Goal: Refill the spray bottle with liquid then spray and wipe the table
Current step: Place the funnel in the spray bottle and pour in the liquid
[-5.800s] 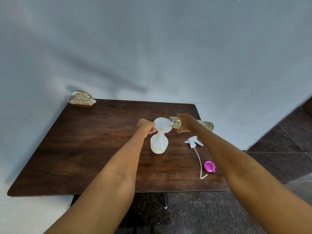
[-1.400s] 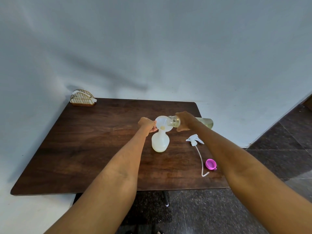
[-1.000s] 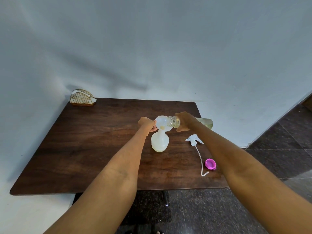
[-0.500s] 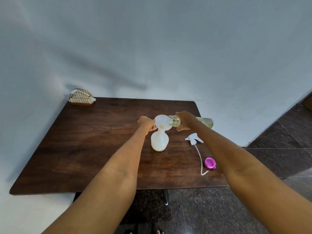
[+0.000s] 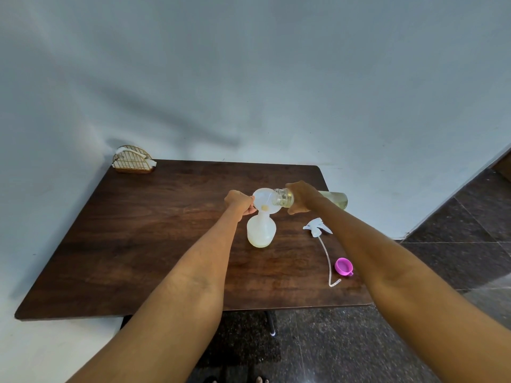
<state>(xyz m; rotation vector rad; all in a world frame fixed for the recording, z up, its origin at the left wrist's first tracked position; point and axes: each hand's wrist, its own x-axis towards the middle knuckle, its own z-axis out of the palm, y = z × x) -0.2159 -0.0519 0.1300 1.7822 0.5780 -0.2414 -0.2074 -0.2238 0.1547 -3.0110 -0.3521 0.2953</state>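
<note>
On the dark wooden table [image 5: 143, 244] stood the white spray bottle [image 5: 261, 233], a funnel [image 5: 264, 200] seated in its neck. The right hand [image 5: 301, 199] gripped a tilted clear refill bottle [image 5: 329, 199] with its mouth over the funnel, while the left hand [image 5: 240, 201] pinched the funnel's rim. Right of the bottle lay the detached spray head [image 5: 316, 227] and, nearer the table edge, a pink cap [image 5: 343, 267].

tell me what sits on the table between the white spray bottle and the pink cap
The head view shows the detached sprayer head lying there, its thin dip tube trailing toward the pink cap. Otherwise only bare table separates it from the spray bottle.
</note>
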